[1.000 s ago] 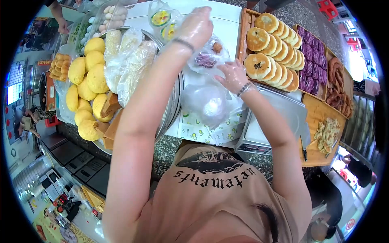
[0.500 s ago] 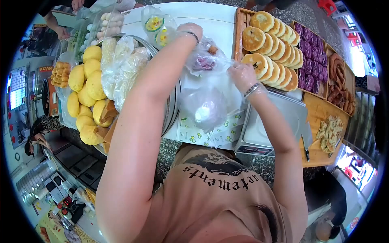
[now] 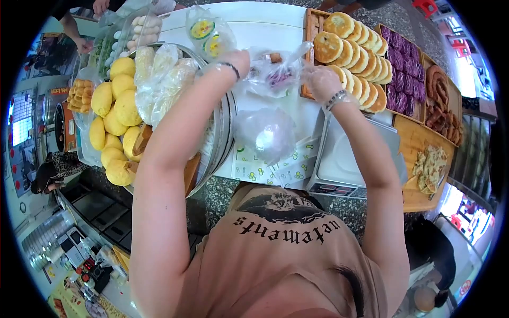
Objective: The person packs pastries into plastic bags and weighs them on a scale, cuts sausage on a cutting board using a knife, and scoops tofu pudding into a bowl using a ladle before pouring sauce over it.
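Nearest you, along the near edge of the desk (image 3: 249, 111), lie green-patterned sheets (image 3: 246, 170), with a silver scale (image 3: 342, 159) to their right. Just beyond the sheets sits a crumpled clump of clear plastic (image 3: 268, 135).

Past that, around the middle of the desk, is the filled clear bag (image 3: 265, 73), with something purple (image 3: 280, 79) and a brown piece (image 3: 275, 58) inside. Your left hand (image 3: 237, 62) is at its left side, fingers curled; your right hand (image 3: 323, 84) is at its right side, fingers bent narrow against the plastic. Whether either grip actually pinches it, you cannot tell from here.

You seem to be at the step of handling the bag's opening; the next move probably calls for a sure pinch on the thin, upright plastic, keeping the contents level.

Toward the far edge rests another bag with round tubs (image 3: 202, 29).
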`<state>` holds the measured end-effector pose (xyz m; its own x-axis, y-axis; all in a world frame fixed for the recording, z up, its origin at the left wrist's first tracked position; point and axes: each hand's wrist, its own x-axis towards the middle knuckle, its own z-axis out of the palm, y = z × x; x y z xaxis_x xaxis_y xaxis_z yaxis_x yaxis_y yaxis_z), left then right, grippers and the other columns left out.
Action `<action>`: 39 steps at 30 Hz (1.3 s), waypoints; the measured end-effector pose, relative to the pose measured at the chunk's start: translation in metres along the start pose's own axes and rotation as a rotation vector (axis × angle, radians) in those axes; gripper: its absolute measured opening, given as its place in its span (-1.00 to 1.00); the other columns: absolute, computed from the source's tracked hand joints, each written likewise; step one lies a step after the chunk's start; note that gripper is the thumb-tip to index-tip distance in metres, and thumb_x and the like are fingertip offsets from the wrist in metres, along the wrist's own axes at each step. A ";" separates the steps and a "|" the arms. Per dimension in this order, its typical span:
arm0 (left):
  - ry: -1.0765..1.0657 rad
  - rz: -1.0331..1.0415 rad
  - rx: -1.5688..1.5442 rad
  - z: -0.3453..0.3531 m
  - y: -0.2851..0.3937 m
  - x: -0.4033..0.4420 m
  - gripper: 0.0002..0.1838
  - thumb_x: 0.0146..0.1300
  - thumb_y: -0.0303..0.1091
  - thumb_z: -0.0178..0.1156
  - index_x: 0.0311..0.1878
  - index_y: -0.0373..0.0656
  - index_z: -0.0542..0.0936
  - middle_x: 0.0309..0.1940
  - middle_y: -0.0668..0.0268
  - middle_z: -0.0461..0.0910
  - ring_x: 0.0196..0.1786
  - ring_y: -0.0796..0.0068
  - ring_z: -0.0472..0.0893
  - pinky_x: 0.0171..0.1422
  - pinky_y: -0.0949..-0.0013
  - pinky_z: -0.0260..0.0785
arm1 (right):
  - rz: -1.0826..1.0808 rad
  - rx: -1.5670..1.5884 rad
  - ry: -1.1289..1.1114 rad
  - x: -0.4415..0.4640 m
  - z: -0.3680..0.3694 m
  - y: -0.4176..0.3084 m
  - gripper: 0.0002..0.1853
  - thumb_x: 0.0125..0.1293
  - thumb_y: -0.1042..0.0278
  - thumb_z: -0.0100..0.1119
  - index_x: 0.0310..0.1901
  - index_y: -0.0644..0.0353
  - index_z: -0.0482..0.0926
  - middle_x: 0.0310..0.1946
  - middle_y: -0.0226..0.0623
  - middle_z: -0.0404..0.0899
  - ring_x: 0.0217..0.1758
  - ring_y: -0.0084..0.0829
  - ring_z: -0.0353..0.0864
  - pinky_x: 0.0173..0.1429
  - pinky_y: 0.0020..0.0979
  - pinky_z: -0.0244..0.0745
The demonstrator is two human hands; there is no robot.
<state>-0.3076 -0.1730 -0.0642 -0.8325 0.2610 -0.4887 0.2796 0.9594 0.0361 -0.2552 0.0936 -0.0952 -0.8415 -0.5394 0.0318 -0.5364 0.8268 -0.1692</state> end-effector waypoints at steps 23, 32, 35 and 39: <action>0.621 0.032 -0.378 0.131 0.035 -0.270 -0.41 0.12 -0.49 0.16 0.28 -0.28 0.36 0.33 -0.24 0.19 0.27 -0.24 0.34 0.31 0.01 0.28 | 0.427 0.521 -0.471 -0.186 0.058 -0.154 -0.67 0.24 0.27 0.08 0.01 0.17 0.58 -0.10 -0.02 0.62 0.00 -0.06 0.60 0.17 -0.16 0.45; 0.691 0.049 -0.437 0.135 0.032 -0.268 -0.57 0.10 -0.50 0.15 0.11 -0.20 0.51 0.34 -0.20 0.23 0.10 -0.15 0.51 0.04 0.11 0.46 | 0.661 0.357 -0.497 -0.206 0.101 -0.150 -0.61 0.19 0.27 0.14 0.04 0.25 0.49 -0.06 0.10 0.57 0.05 -0.01 0.57 0.15 -0.13 0.47; 0.654 0.091 -0.527 0.137 0.027 -0.269 -0.58 0.13 -0.45 0.14 0.11 -0.25 0.50 0.31 -0.28 0.23 0.13 -0.19 0.47 0.13 0.07 0.41 | 0.745 0.373 -0.629 -0.194 0.094 -0.164 -0.56 0.19 0.26 0.15 0.08 0.26 0.45 -0.04 0.11 0.56 0.09 -0.03 0.55 0.21 -0.16 0.45; 0.705 0.149 -0.528 0.141 0.024 -0.270 -0.58 0.13 -0.46 0.14 0.11 -0.25 0.50 0.32 -0.27 0.22 0.16 -0.19 0.46 0.14 0.06 0.40 | 0.746 0.355 -0.677 -0.188 0.105 -0.182 -0.49 0.20 0.25 0.17 0.16 0.27 0.37 0.13 0.11 0.45 0.15 -0.01 0.52 0.26 -0.18 0.43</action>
<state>-0.0091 -0.2352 -0.0541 -0.9545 0.2245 0.1961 0.2961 0.7892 0.5381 0.0076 0.0282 -0.1743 -0.6791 0.0173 -0.7338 0.2406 0.9497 -0.2003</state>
